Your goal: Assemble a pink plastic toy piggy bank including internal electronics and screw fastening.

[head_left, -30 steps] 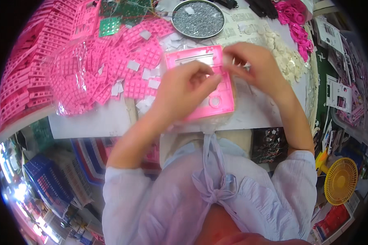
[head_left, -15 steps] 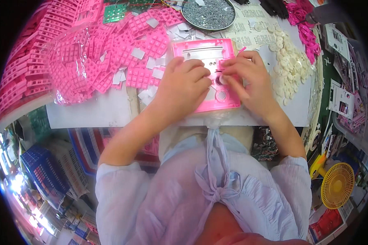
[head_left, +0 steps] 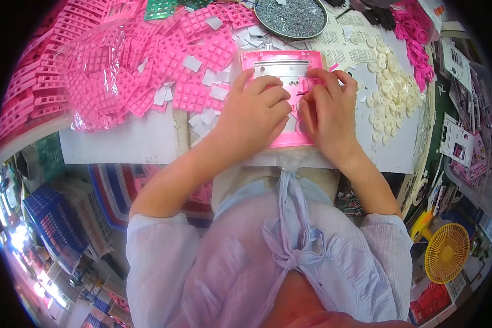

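Near the worktop [head_left: 120,143] edge, the left hand [head_left: 255,112] lies curled on the pink flat case [head_left: 281,65], pressing it down. The right hand [head_left: 329,109] pinches something too small to tell. A slip could push it into the white discs [head_left: 391,93] behind.

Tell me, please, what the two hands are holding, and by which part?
Both hands rest on the pink frame lying on the table: the left hand presses its left half, the right hand its right side. Whether the right fingers pinch anything cannot be told.
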A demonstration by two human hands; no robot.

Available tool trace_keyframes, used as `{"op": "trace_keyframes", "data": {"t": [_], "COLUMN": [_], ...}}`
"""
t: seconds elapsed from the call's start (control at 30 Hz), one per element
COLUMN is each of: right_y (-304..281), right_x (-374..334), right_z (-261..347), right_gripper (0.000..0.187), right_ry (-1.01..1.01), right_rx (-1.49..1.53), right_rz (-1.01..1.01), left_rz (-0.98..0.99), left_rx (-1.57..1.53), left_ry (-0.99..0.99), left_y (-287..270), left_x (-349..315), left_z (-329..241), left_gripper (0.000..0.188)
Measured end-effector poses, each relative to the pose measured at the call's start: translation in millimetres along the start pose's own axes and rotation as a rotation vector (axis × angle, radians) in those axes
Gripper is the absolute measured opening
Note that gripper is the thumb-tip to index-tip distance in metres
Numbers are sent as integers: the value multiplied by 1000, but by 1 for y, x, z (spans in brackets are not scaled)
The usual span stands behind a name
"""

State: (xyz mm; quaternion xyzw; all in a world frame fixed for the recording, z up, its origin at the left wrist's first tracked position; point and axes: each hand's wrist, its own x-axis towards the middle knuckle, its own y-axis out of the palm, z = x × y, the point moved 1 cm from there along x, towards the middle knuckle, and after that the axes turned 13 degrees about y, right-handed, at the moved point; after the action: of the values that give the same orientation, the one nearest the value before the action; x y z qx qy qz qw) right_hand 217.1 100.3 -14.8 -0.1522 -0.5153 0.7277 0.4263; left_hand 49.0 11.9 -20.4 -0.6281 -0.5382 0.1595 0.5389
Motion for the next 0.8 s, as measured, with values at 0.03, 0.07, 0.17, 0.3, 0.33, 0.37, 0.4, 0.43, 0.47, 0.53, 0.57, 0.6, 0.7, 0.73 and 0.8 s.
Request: {"op": "trace_keyframes", "data": {"t": [0.03,0.07,0.17,0.3,0.33,0.37,0.4,0.43,0.47,0.53,0.57,0.6,0.7,0.73,0.8], "right_y": [1,2,4,7,7,7,8,7,5,-3,-10,-22,-63,-96,-131], "right_x": [-1,-1,-3,-7,-7,-7,-8,-8,-7,-3,1,7,54,80,125], "right_z": [0,1,4,2,1,0,-4,-5,-2,4,0,-10,-86,-105,-124], "right_gripper": [14,14,14,20,22,24,26,28,28,30,30,31,25,18,39], "right_ry": [12,22,50,80,90,93,104,109,108,114,171,236,113,181,147], "right_rx": [-6,-7,-15,-15,-12,28,59,95,92,71,247,422,652,682,903], "right_rz": [-2,-3,-12,-23,-23,-29,-38,-43,-40,-33,-11,4,-393,-621,-732], "left_rz": [-3,11,36,-19,-45,-99,-155,-149,-144,4,83,98,129,115,81], "left_rx": [1,-5,-50,-156,-177,-81,6,94,198,306,355,356,382,374,387], "left_ry": [4,2,23,-16,-57,-102,-137,-113,-104,-138,-151,-103,-46,-42,-67], "left_y": [0,-2,-9,-17,-20,-21,-16,-15,-16,5,14,17,15,16,19], "left_x": [0,1,5,26,36,51,70,87,99,115,119,123,122,130,135], "left_z": [0,0,3,30,41,56,73,87,100,126,133,134,136,132,130], "left_gripper": [14,15,15,14,14,13,12,14,21,20,20,22,25,26,28]}}
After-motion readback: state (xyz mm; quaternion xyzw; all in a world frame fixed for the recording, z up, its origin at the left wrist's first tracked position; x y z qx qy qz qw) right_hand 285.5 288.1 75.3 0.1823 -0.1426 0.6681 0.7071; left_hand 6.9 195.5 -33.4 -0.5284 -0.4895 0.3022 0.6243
